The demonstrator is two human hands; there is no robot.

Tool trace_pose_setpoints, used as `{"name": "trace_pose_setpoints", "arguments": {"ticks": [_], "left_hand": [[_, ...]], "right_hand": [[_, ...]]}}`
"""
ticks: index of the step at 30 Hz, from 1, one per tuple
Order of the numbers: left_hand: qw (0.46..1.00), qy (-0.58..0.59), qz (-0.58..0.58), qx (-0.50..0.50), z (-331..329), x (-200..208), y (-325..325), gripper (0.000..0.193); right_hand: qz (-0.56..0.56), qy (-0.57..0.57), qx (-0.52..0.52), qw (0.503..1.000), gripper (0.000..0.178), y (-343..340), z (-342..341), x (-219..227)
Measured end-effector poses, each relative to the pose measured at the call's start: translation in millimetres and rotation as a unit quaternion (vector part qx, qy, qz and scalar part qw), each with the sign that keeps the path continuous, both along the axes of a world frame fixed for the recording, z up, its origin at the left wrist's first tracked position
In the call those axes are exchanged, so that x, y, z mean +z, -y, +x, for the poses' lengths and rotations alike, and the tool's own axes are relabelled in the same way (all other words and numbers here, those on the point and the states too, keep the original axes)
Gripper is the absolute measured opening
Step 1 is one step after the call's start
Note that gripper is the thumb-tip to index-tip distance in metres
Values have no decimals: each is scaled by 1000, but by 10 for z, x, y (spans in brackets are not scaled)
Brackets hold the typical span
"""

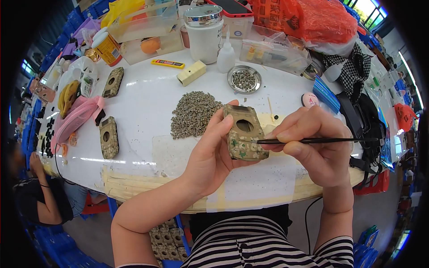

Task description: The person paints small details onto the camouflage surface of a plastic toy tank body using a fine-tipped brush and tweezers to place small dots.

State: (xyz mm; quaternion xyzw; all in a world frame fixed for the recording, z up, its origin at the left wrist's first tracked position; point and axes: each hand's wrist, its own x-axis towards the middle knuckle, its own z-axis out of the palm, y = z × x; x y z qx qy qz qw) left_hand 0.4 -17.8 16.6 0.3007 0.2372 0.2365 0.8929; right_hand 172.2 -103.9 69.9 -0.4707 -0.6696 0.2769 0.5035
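My left hand is wrapped around a camouflage-patterned toy vehicle hull with a round hole in its top, tilted up over the table's front. Pinched between my right hand's fingers is a slim black pointed tool; whether it is tweezers cannot be made out. Its tip meets or hovers just over the hull's top, below the hole. My right hand is to the right of the hull. Left of the hull lies a heap of tiny grey-brown parts. Two similar camouflage pieces rest farther left.
A round metal dish holds more tiny parts. Behind it are a white squeeze bottle, a white lidded jar and clear plastic boxes. A cream block lies nearby. Another person's arm shows at far left.
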Motion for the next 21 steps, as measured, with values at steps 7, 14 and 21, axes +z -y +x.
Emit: {"name": "trace_pose_setpoints", "arguments": {"ticks": [7,14,21], "left_hand": [[999,24,12,-27,-14,-19,-22,52],[1000,3,23,-18,-6,-20,-9,52],[1000,6,24,-17,-12,-31,-13,52]], "right_hand": [[-27,-70,-13,997,8,-18,-30,-82],[-38,3,7,999,16,-30,32,-49],[-21,29,6,999,16,-53,33,-65]]}}
